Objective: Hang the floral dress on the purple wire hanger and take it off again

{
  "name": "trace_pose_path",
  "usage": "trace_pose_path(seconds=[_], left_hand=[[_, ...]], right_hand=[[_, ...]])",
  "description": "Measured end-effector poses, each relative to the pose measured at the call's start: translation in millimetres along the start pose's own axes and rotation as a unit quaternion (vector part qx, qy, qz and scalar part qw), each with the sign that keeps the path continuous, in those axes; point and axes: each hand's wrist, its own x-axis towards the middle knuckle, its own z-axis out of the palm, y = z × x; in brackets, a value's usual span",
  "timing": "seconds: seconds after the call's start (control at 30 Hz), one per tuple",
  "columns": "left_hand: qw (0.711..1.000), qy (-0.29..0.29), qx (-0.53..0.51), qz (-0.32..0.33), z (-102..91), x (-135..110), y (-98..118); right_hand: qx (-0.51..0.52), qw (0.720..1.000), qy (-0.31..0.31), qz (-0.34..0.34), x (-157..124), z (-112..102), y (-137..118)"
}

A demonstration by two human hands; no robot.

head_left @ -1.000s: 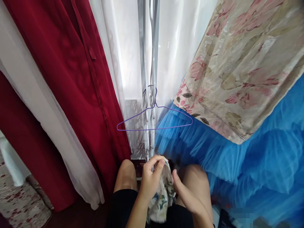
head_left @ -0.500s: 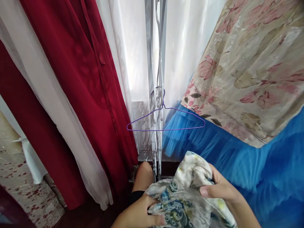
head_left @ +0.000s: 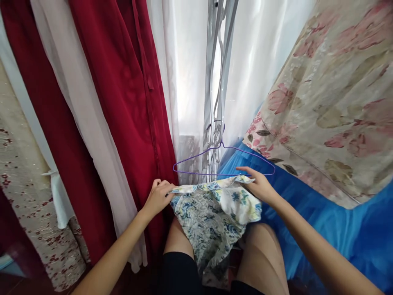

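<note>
A floral garment (head_left: 211,217) in white, blue and yellow hangs between my two hands, its top edge stretched nearly level. My left hand (head_left: 159,196) pinches the left end of that edge. At the other end, my right hand (head_left: 256,184) grips the edge between thumb and fingers, with the index finger pointing out to the left. Just above the cloth, a purple wire hanger (head_left: 196,156) hangs by its hook on a metal stand. The garment's top edge lies close below the hanger's bottom bar; whether they touch I cannot tell.
The metal stand (head_left: 215,82) rises in front of white curtains (head_left: 260,49). Long red cloth (head_left: 123,102) and a pale strip (head_left: 73,82) hang on the left. To the right hang a pink-flowered garment (head_left: 344,123) and blue tulle (head_left: 313,229). My bare knees are below the garment.
The garment was bunched low in my hands; now it is raised and spread out below the hanger. Both hands have moved up and apart. The view has shifted slightly left.
</note>
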Motion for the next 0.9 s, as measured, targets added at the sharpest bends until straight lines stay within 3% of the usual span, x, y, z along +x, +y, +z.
trace_pose_path(seconds=[0.1, 0.2, 0.3, 0.4, 0.53, 0.6, 0.7, 0.77, 0.9], left_hand=[[0.997, 0.020, 0.065, 0.026, -9.5, 23.6, 9.5], [0.994, 0.053, 0.073, 0.054, -19.1, 43.8, 26.8], [0.969, 0.050, 0.179, 0.163, -21.1, 59.1, 46.6], [0.930, 0.019, 0.282, 0.237, -4.9, 68.5, 66.5], [0.925, -0.081, 0.267, 0.258, 40.3, 71.3, 85.6], [0.927, -0.070, 0.253, 0.266, 59.9, 69.9, 87.9], [0.930, 0.008, 0.255, 0.266, 73.6, 66.5, 84.9], [0.929, 0.021, 0.257, 0.267, 74.4, 63.8, 83.8], [0.921, 0.019, 0.275, 0.276, 66.6, 60.1, 90.5]], right_hand=[[-0.065, 0.997, -0.038, -0.024, 3.0, 13.1, 12.9], [-0.104, 0.994, -0.023, -0.017, -4.8, 20.9, 16.5], [-0.117, 0.993, -0.012, -0.007, -13.5, 26.2, 12.1], [-0.089, 0.996, -0.022, -0.011, -19.1, 33.0, 6.0], [-0.011, 0.998, -0.046, -0.035, -30.4, 37.7, 2.8], [0.026, 0.999, 0.007, -0.047, -39.8, 31.1, 4.9], [0.080, 0.975, 0.205, -0.043, -50.2, 6.7, 11.8], [0.077, 0.955, 0.286, -0.028, -48.1, -15.3, 16.3], [-0.024, 0.977, 0.213, 0.003, -24.0, -52.9, 19.7]])
